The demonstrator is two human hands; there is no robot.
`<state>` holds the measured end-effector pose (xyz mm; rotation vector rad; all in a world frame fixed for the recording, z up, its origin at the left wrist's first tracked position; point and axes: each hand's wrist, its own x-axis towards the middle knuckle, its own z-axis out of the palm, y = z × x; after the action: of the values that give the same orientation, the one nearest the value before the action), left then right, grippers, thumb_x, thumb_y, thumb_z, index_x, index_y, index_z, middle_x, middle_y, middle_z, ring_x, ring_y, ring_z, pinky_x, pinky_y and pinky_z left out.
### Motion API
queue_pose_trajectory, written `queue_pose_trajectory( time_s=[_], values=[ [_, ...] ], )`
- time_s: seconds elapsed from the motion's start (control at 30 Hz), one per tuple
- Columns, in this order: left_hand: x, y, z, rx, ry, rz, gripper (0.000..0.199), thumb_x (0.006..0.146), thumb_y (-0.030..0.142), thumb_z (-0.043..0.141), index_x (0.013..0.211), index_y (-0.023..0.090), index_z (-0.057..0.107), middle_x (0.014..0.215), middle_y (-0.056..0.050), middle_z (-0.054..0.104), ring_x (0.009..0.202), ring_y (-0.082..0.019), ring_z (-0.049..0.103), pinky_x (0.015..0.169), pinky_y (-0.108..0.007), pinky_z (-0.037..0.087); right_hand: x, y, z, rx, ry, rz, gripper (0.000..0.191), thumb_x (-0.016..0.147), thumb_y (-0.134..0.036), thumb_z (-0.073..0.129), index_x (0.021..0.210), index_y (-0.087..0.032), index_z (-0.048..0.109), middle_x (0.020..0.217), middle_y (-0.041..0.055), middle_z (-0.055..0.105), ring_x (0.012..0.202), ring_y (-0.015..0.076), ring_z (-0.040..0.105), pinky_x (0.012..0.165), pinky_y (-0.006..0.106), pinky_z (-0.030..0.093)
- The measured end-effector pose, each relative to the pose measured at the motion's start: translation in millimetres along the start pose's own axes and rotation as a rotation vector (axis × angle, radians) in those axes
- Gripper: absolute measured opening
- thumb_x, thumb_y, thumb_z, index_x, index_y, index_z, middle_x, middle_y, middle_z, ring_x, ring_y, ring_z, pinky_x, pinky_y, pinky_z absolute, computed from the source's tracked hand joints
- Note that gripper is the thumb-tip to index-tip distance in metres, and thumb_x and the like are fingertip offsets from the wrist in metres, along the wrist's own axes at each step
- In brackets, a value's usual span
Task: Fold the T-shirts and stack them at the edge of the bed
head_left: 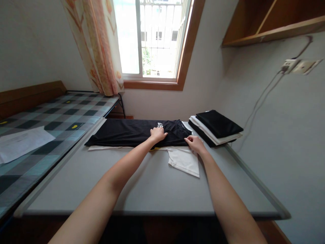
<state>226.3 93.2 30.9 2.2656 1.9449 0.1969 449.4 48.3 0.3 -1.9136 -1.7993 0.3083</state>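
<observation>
A black shirt (124,130) with white lettering lies folded lengthwise across the grey table (165,193), its collar to the right. Under it is a white shirt (185,160), whose sleeve sticks out toward me and whose edge shows along the black cloth. My left hand (158,134) rests on the black shirt beside the lettering, fingers bent against the fabric. At the near edge close to the collar, my right hand (195,143) pinches the black cloth between thumb and fingers. Right of the collar sits a stack of folded black and white clothes (218,123).
A bed (63,113) with a checked cover and a paper sheet (24,142) stands along the left. Behind the table are a curtain (101,47) and a window. Cables hang from a wall socket (289,66) at the right, below a wooden shelf (276,30).
</observation>
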Motion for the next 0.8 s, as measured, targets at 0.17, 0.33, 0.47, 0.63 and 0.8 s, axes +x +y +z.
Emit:
queue_pose_trajectory(
  time_s=[0.17,0.33,0.47,0.63,0.8],
  values=[
    [0.4,0.3,7.8,-0.018,0.088,0.025,0.033,0.092,0.039,0.045,0.114,0.018,0.058,0.115,-0.014,0.066,0.109,-0.028,0.061,0.091,-0.04,0.044,-0.8,-2.4,-2.9,-0.021,-0.037,0.029,0.024,0.084,-0.039,0.055,0.074,-0.02,0.067,0.074,0.0048,0.07,0.074,0.0196,0.063,0.063,0.027,0.035],
    [-0.4,-3.5,11.0,-0.032,0.125,0.024,0.034,0.094,0.037,0.042,0.119,0.018,0.054,0.107,-0.014,0.068,0.101,-0.027,0.065,0.083,-0.036,0.048,-2.4,-4.6,-5.4,-0.085,-0.046,0.031,0.021,0.083,-0.037,0.058,0.074,-0.021,0.068,0.077,0.0045,0.071,0.079,0.0208,0.063,0.065,0.028,0.033],
    [3.2,-4.7,11.7,-0.028,0.072,-0.017,0.037,0.093,0.045,0.043,0.113,0.019,0.059,0.109,-0.015,0.068,0.103,-0.029,0.065,0.083,-0.036,0.049,-3.3,-4.9,-5.3,-0.102,-0.04,0.026,0.021,0.083,-0.038,0.058,0.074,-0.022,0.069,0.079,0.005,0.072,0.081,0.0212,0.063,0.066,0.029,0.033],
    [7.1,-7.0,12.6,-0.02,0.089,0.0,0.036,0.095,0.042,0.039,0.116,0.02,0.059,0.109,-0.014,0.069,0.103,-0.028,0.065,0.083,-0.036,0.049,-2.6,-3.5,-3.7,-0.095,-0.043,0.018,0.022,0.084,-0.038,0.057,0.074,-0.022,0.068,0.074,0.0043,0.071,0.077,0.0207,0.063,0.066,0.029,0.034],
    [6.0,-10.7,15.3,-0.007,0.134,-0.004,0.037,0.098,0.039,0.035,0.121,0.02,0.055,0.107,-0.015,0.069,0.101,-0.027,0.066,0.082,-0.036,0.048,-1.2,-4.6,2.9,-0.091,0.061,0.033,0.024,0.086,-0.039,0.055,0.075,-0.022,0.067,0.078,0.0052,0.071,0.08,0.0213,0.063,0.069,0.029,0.036]
  ],
)
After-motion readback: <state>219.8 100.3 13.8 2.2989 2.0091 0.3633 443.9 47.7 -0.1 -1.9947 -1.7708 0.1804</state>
